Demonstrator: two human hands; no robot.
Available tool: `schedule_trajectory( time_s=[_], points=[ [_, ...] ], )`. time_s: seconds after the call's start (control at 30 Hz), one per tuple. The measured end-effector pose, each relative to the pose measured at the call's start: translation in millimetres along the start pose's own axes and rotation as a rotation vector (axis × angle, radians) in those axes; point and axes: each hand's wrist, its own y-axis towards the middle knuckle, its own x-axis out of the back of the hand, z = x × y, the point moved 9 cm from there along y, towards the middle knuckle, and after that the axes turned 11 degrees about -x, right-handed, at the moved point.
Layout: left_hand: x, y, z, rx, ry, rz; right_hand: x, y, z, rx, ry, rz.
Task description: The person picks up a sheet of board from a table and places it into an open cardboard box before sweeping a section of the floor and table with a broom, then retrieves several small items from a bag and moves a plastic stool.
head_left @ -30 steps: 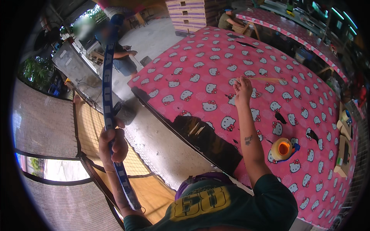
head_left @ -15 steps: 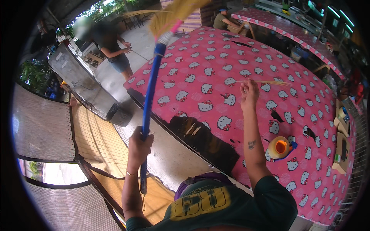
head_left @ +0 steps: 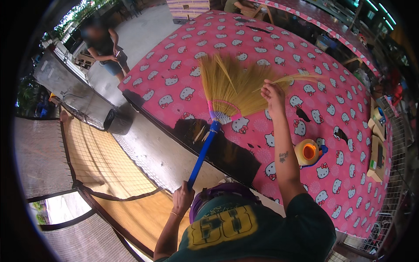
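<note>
My left hand [head_left: 182,198] is wrapped round the blue handle of a soft straw broom [head_left: 203,155]. The broom slants up and away from me, its tan bristle fan [head_left: 231,85] spread above the pink table cover. Pink binding and a pale woven collar join the bristles to the handle. At the right edge of the fan, my right hand [head_left: 273,97] is closed in a pinch on a few thin straw strands [head_left: 299,77], which point to the right. The fan's right side passes close behind my right fingers; whether they touch cannot be told.
A tape roll [head_left: 307,152] with an orange core sits on the pink table cover [head_left: 288,56], which has dark torn patches. Tan tape dispensers [head_left: 376,159] line the right edge. A black bin [head_left: 118,121] and a person [head_left: 102,46] holding a thin stick are at left.
The broom has swung down from upright, and its bristle fan now lies over the table in front of me. My left hand moved lower and right; the right still pinches the straw.
</note>
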Motion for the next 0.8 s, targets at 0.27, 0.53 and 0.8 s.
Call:
schedule_trajectory(
  time_s=[0.27,0.53,0.8],
  points=[
    [-18.6,-11.0,3.7,0.029,0.001,0.025,-2.3,86.2,-114.0,-0.163,-0.466,-0.085],
    [-14.5,-15.3,4.6,0.092,-0.009,0.033,-44.4,121.7,-162.0,-0.090,-1.162,-0.075],
    [-19.3,-12.1,-4.3,0.103,-0.047,0.065,-16.3,131.9,-155.8,-0.266,-0.785,-0.015]
  ],
)
